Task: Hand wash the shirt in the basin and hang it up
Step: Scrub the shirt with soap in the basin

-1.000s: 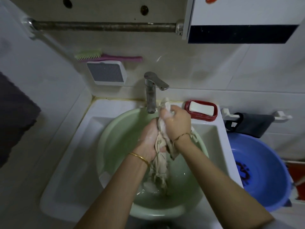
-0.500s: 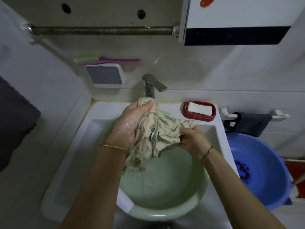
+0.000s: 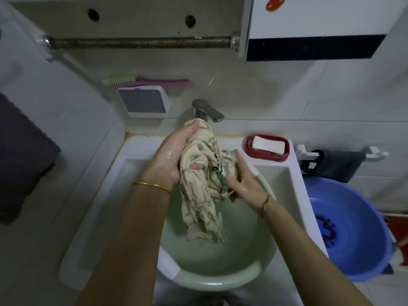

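Note:
A wet cream shirt (image 3: 202,199) with a green print hangs bunched above the pale green basin (image 3: 220,281), which sits in the white sink and holds water. My left hand (image 3: 172,157) grips the shirt's upper part just below the tap, fingers curled round the cloth. My right hand (image 3: 242,180) lies against the shirt's right side with fingers spread and nearly straight; its motion is blurred. The shirt's lower end dangles just over the water.
A metal tap (image 3: 207,111) stands behind the shirt. A red dish with white soap (image 3: 268,146) sits on the sink's back right corner. A blue basin (image 3: 346,230) is at the right. A metal rail (image 3: 141,41), a brush (image 3: 145,81) and a dark cloth (image 3: 337,164) line the wall.
A second ago both hands were wringing the twisted shirt together. The left hand then lifted it higher; the right hand has since loosened its grip and now lies flatter against the cloth.

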